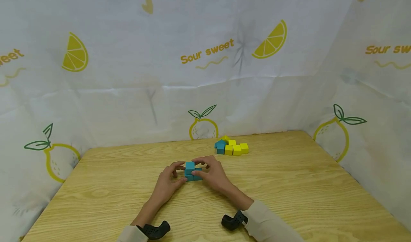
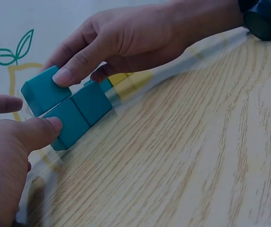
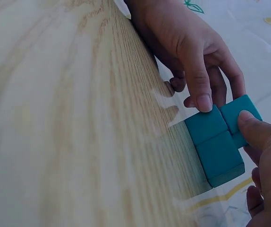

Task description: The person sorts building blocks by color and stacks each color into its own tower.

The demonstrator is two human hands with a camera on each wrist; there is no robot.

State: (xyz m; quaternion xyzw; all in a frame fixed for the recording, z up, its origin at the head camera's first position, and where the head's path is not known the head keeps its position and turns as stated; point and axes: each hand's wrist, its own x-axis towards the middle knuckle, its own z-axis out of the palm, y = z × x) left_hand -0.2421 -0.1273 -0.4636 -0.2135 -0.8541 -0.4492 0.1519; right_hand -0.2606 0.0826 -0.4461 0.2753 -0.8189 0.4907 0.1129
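Two teal cubes lie side by side on the wooden table, a lower left cube [image 2: 71, 125] and a lower right cube [image 2: 94, 103]. Stacked over the left one is a teal upper cube [image 1: 190, 166]. My right hand [image 1: 214, 172] pinches this upper cube, thumb on its near face and fingers behind. With its thumb on the near face of the lower left cube, my left hand [image 1: 167, 183] curls its fingers round the far side. Part of another teal piece [image 1: 198, 169] shows behind the lower right cube.
Farther back stands a group of several yellow cubes [image 1: 237, 150] with a teal house-shaped pair of blocks [image 1: 220, 147]. A white cloth [image 1: 128, 110] printed with lemons hangs behind the table [image 1: 289, 185] and at both sides.
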